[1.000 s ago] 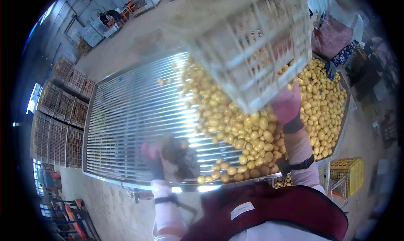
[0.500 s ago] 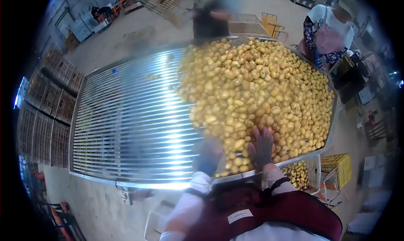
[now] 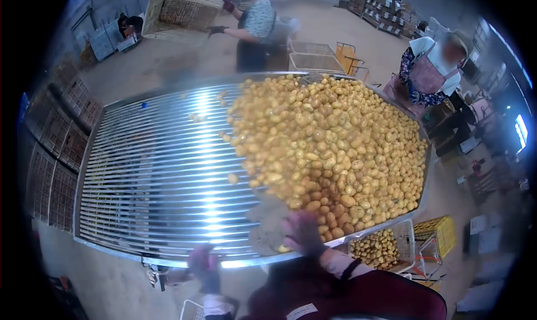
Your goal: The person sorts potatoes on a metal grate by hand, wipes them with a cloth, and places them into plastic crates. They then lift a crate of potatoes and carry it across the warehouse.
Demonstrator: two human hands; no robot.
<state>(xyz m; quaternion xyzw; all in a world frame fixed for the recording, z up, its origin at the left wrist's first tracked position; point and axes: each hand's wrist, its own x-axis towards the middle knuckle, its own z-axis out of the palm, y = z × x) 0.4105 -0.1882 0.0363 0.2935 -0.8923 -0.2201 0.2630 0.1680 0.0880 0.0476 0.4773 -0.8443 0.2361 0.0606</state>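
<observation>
A large heap of potatoes (image 3: 347, 135) covers the right part of a metal sorting table. Its left part is a rack of shiny parallel bars (image 3: 145, 180). My right hand (image 3: 305, 233), in a glove, hovers at the heap's front left edge with fingers apart and holds nothing I can see. Beside it lies a grey, flat, cloth-like patch (image 3: 267, 225). My left hand (image 3: 206, 268), also gloved, is over the table's front rim (image 3: 240, 262), fingers loosely spread and empty. Both hands are somewhat blurred.
Below the front right rim stands a crate of small potatoes (image 3: 375, 247), beside a yellow crate (image 3: 438, 233). Crates are stacked at the left (image 3: 61, 127). Across the table one person carries a large crate (image 3: 182, 15); another person (image 3: 428, 74) stands at the far right corner.
Both hands have drawn back and left, my left one off the potatoes to the front rim. The potatoes' near left edge has shifted. The far person now holds a crate at the upper left.
</observation>
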